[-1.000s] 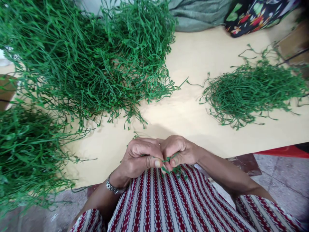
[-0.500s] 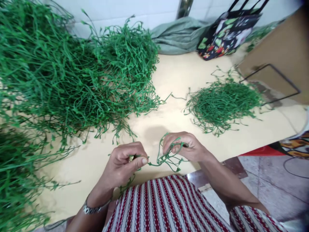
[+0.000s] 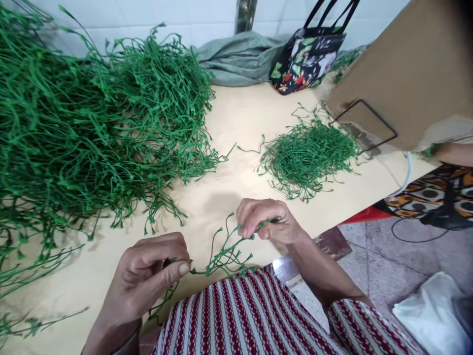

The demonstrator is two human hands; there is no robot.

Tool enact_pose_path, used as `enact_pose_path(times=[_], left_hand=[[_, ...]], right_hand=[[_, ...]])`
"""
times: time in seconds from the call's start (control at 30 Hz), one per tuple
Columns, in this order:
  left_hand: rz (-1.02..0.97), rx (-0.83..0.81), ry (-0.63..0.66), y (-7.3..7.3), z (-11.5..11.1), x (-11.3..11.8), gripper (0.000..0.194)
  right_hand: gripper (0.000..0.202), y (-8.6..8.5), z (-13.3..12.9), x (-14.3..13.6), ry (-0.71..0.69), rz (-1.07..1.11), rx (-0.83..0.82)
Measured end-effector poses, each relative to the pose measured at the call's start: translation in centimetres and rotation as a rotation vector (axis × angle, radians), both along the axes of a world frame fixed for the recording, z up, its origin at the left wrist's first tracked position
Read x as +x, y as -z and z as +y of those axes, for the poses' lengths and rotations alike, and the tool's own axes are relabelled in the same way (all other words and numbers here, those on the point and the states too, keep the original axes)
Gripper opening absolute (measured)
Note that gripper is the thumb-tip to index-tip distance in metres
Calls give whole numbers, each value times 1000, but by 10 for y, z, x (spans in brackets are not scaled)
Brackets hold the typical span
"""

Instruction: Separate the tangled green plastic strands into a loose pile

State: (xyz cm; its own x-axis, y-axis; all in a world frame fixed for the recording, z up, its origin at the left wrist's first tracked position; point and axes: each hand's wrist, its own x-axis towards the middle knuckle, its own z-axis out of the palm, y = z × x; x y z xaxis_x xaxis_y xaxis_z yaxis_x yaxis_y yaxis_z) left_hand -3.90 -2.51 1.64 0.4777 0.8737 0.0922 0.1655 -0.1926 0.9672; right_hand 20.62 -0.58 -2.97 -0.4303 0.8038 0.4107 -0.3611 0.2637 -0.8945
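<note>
Low in front of my body, a thin green branched stem [image 3: 223, 259] with small knobbed tips stretches between my hands. My left hand [image 3: 148, 276] pinches one end between thumb and forefinger, and more green strands hang below that wrist. My right hand [image 3: 269, 222] is closed on the upper part, with bits of green showing between the fingers. A big tangled heap of green stems [image 3: 99, 133] covers the left side of the table. Beyond my right hand lies a smaller pile of green stems [image 3: 310, 158].
A floral bag [image 3: 308, 59] and a grey-green cloth [image 3: 240, 59] stand against the tiled wall. A cardboard sheet [image 3: 399, 79] and a black wire frame [image 3: 377, 118] are at the right. Another person's arm [image 3: 456, 154] shows at the right edge. A white bag [image 3: 430, 305] lies on the floor.
The view has swung to the right. My hands have moved farther apart, with the left lower, and the green stem's branches are now spread between them. Another person's arm has come into view.
</note>
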Motion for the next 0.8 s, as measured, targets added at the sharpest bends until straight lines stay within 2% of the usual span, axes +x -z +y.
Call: enact_pose_path(times=[0.23, 0.5, 0.8], left_hand=[[-12, 15, 48, 2, 4, -2, 15], [-12, 4, 3, 3, 0, 4, 13], [4, 23, 65, 8, 0, 1, 14]], right_hand=[[20, 1, 2, 1, 0, 16, 21], [19, 2, 1, 5, 11, 25, 27], [20, 5, 1, 5, 15, 23, 17]])
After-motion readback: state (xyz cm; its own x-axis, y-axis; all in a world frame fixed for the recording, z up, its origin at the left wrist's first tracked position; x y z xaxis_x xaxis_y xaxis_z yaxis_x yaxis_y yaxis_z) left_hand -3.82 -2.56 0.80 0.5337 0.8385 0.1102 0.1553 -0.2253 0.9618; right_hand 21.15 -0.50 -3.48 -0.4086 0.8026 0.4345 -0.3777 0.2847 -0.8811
